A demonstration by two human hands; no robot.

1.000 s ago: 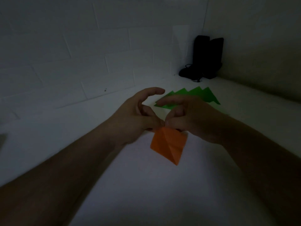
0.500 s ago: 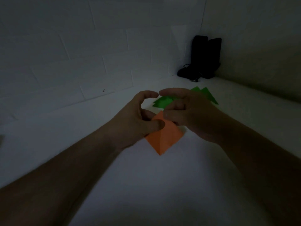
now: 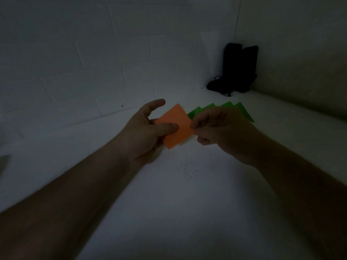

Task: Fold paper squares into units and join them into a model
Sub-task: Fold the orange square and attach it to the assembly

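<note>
Room: dim, with white block walls meeting in a corner behind a pale bench (image 3: 187, 203); a dark bag-like object (image 3: 237, 70) stands in that corner, too dark to identify.
Orange paper: a folded orange piece (image 3: 175, 125) is held up off the bench between both hands, turned like a diamond with one corner pointing away and one toward the person.
Left grip: the left hand (image 3: 144, 132) grasps the orange piece at its left side, thumb laid flat across the front face, other fingers behind; the forefinger stands free above the paper.
Right grip: the right hand (image 3: 219, 130) pinches the paper's right corner between thumb and curled fingers.
Green units: green folded pieces (image 3: 195, 112) lie fanned on the bench just beyond the right hand, partly hidden by it.
Step in hand: judging by the hold, the orange piece is being turned and lined up for its next crease, or checked before it.
Doing it well: keep the left thumb as the anchor and let the right hand bring its corner across, matching edges exactly before pressing. Laying the piece down on the bench would likely give a sharper crease than folding in the air.
Risk: in this low light a small misalignment is easy to miss, and units that are off may join loosely.
</note>
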